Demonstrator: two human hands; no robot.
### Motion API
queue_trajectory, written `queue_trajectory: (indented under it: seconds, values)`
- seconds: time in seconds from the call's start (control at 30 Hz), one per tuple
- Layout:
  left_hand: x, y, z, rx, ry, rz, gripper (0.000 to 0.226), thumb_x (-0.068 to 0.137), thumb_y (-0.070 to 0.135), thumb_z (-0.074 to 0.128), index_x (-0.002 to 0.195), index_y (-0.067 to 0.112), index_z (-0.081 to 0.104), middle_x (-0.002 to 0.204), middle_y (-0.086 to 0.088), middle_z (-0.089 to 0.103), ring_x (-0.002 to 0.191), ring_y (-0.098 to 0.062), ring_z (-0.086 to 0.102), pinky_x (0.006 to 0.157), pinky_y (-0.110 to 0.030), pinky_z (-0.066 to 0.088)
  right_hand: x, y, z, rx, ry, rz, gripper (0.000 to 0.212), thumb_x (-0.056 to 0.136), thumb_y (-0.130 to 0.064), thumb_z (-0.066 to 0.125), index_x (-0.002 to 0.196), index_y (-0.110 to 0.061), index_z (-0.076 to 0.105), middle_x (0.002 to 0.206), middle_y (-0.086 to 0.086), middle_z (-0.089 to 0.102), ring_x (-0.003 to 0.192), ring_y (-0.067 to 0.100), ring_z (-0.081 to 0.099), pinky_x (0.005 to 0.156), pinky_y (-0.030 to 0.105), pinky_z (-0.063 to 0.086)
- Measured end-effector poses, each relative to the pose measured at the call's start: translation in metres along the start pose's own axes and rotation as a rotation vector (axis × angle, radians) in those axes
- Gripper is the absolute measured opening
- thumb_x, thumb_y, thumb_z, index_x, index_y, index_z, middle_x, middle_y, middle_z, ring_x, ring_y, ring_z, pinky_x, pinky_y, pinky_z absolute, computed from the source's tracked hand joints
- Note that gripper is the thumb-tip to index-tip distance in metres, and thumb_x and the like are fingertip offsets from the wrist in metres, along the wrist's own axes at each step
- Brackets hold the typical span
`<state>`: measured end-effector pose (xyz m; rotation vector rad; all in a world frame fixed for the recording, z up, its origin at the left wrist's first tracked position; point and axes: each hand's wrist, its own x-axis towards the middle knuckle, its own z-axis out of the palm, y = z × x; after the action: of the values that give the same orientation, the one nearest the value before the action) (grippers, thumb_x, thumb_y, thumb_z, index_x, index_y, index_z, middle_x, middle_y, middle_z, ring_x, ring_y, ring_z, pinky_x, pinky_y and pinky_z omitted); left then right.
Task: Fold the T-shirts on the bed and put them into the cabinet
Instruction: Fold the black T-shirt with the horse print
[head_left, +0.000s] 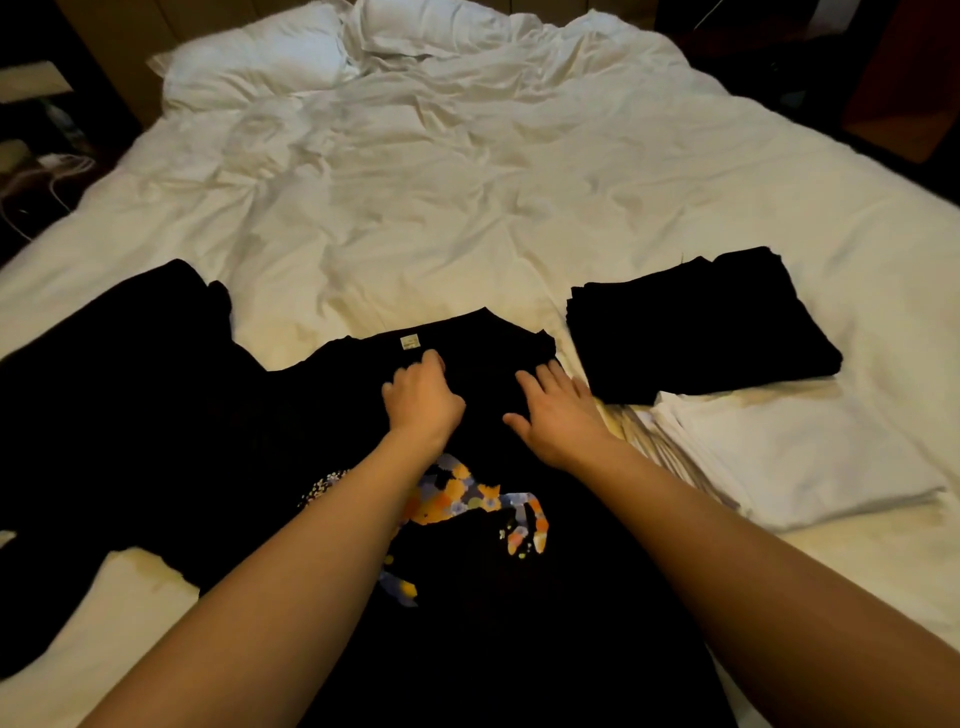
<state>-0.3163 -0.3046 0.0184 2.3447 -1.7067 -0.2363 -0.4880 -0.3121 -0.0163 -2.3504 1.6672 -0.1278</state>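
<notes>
The black T-shirt (467, 519) lay spread across the lower middle of the frame, on the near edge of the bed (467, 208), collar pointing up the picture with its little white label (409, 343) showing, and a patchy orange-and-blue print (467, 499) across the chest. Soft stuff, that, and light by the look of it: thin cotton that would slump and crease wherever it was lifted, never hold a shape by itself. Best taken at the shoulders or along a side seam, I reckoned, pinching both layers so the front didn't slide off the back.

Now the hands. The left hand (423, 397) sat just below the label, knuckles up, fingers curled down into the cloth near the collar; it looked to be bunching or pinching the fabric, though the fingertips were tucked out of sight, so I couldn't swear to it. The right hand (558, 410) was a released grip, fingers straight and spread, palm pressed flat on the shirt's right shoulder, smoothing or pinning it.

To the right of centre a folded black pile (701, 327) was sitting done, partly on top of a folded white pile (805, 457) in the lower right. At the left edge another dark garment (104, 389) sprawled unfolded. No cabinet in view from where I stood.
</notes>
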Motion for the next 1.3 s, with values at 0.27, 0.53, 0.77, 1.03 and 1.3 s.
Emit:
queue_trajectory:
  seconds: [0.27, 0.53, 0.77, 1.03, 1.3]
  values:
    - [-0.009, 0.019, 0.032, -0.008, 0.02, 0.241, 0.044, 0.1, 0.025, 0.047, 0.143, 0.017, 0.046, 0.138, -0.007, 0.051, 0.128, -0.028, 0.044, 0.103, -0.041, 0.036, 0.023, 0.002, -0.011, -0.115, 0.156, -0.054, 0.07, 0.1, -0.04, 0.043, 0.158, -0.02, 0.01, 0.158, 0.011, 0.026, 0.149, 0.029, 0.016, 0.117, 0.044, 0.021]
    - [0.02, 0.035, 0.022, -0.139, 0.041, 0.294, 0.041, 0.096, 0.028, 0.051, 0.136, 0.019, 0.053, 0.13, -0.004, 0.058, 0.124, -0.026, 0.048, 0.104, -0.04, 0.032, -0.005, 0.003, -0.006, 0.151, 0.171, -0.01, 0.063, 0.1, -0.036, 0.049, 0.155, -0.014, 0.026, 0.162, 0.011, 0.022, 0.15, 0.026, 0.016, 0.121, 0.038, 0.017]
    - [0.046, 0.081, 0.024, -0.217, -0.11, 0.362, 0.048, 0.092, 0.044, 0.067, 0.13, 0.018, 0.053, 0.118, -0.005, 0.062, 0.111, -0.025, 0.057, 0.09, -0.037, 0.046, -0.065, 0.007, 0.006, 0.418, 0.374, 0.163, 0.039, 0.097, -0.027, 0.059, 0.131, -0.007, 0.055, 0.127, 0.008, 0.054, 0.119, 0.023, 0.049, 0.098, 0.028, 0.038]
    - [0.065, 0.087, 0.033, -0.476, -0.163, 0.143, 0.041, 0.095, 0.039, 0.061, 0.076, 0.003, 0.062, 0.067, -0.005, 0.058, 0.065, -0.021, 0.056, 0.056, -0.03, 0.036, -0.085, 0.019, 0.014, 0.619, 0.468, 0.258, 0.022, 0.098, -0.024, 0.06, 0.114, -0.011, 0.066, 0.106, 0.001, 0.067, 0.101, 0.017, 0.059, 0.087, 0.029, 0.046]
    - [0.072, 0.087, 0.039, -0.862, -0.246, -0.075, 0.018, 0.095, 0.029, 0.065, 0.092, 0.012, 0.072, 0.1, -0.006, 0.072, 0.095, -0.022, 0.068, 0.088, -0.034, 0.056, -0.092, 0.019, 0.021, 0.682, 0.58, 0.337, 0.012, 0.099, -0.018, 0.056, 0.101, -0.014, 0.066, 0.09, -0.004, 0.064, 0.082, 0.011, 0.057, 0.071, 0.023, 0.043]
